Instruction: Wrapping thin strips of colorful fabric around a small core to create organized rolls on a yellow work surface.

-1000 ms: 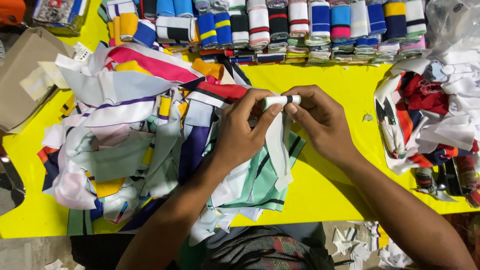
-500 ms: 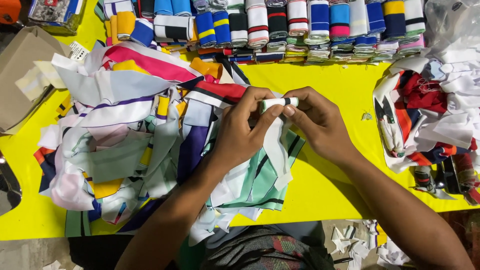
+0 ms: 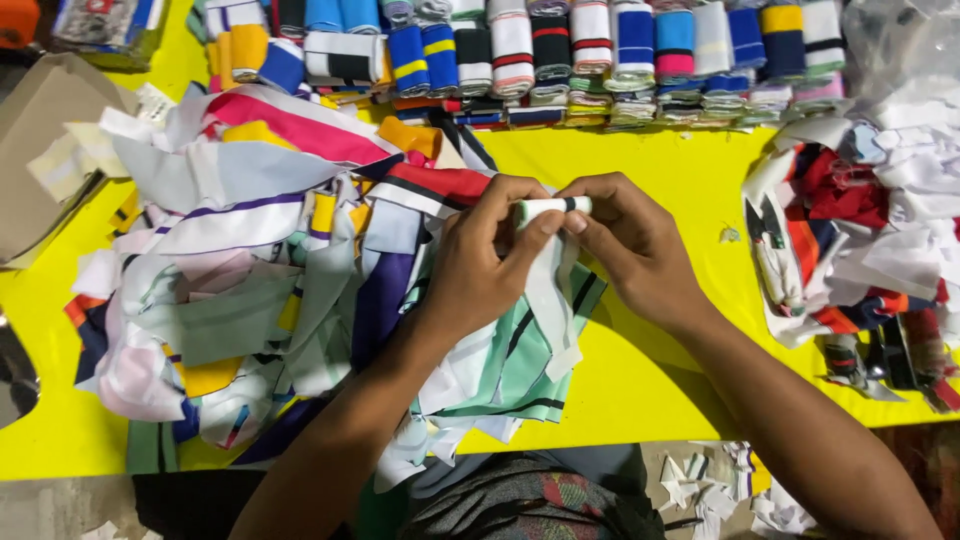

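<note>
My left hand [image 3: 480, 270] and right hand [image 3: 635, 245] are both closed in a pinch on a white fabric strip [image 3: 552, 208], its top rolled into a tight tube between my fingertips while its tail hangs down over the heap of striped strips [image 3: 300, 270] on the yellow table [image 3: 650, 370]. To roll well, I judge, the edges should stay aligned and tension even, thumbs pressing the roll against the forefingers. Finished rolls [image 3: 560, 50] line the table's far edge; loose scraps [image 3: 860, 220] lie well to my right.
</note>
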